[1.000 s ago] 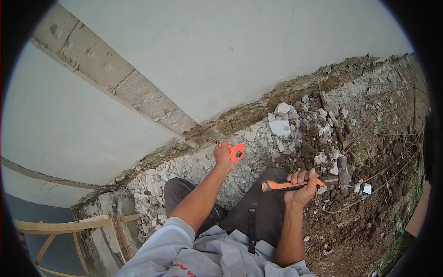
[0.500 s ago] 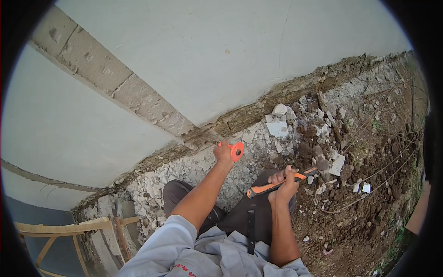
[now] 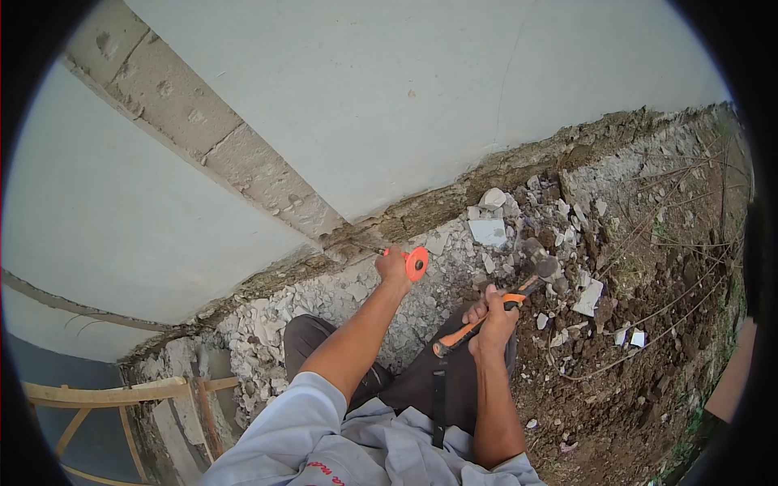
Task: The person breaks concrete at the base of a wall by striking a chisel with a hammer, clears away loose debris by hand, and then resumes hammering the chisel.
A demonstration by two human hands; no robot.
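Note:
My left hand [image 3: 393,269] is closed around a chisel with a round orange hand guard [image 3: 416,264]. The chisel's tip end points at the broken base of the concrete column [image 3: 251,166], where column and wall meet the rubble. In my right hand [image 3: 493,326] is a hammer [image 3: 515,300] with an orange and black handle, gripped around the middle. Its dusty metal head [image 3: 546,266] is raised to the right of the guard, apart from it, and overlaps the rubble in this view.
Broken concrete rubble [image 3: 267,332] lies along the foot of the pale wall [image 3: 365,105]. A white tile piece [image 3: 488,232] sits among it. Brown soil [image 3: 600,421] with thin wires or roots spreads to the right. Wooden strips [image 3: 113,394] stand at the lower left.
The hammer has swung a little up and to the left, its head now closer to the chisel's guard. My left hand and the chisel stay nearly still.

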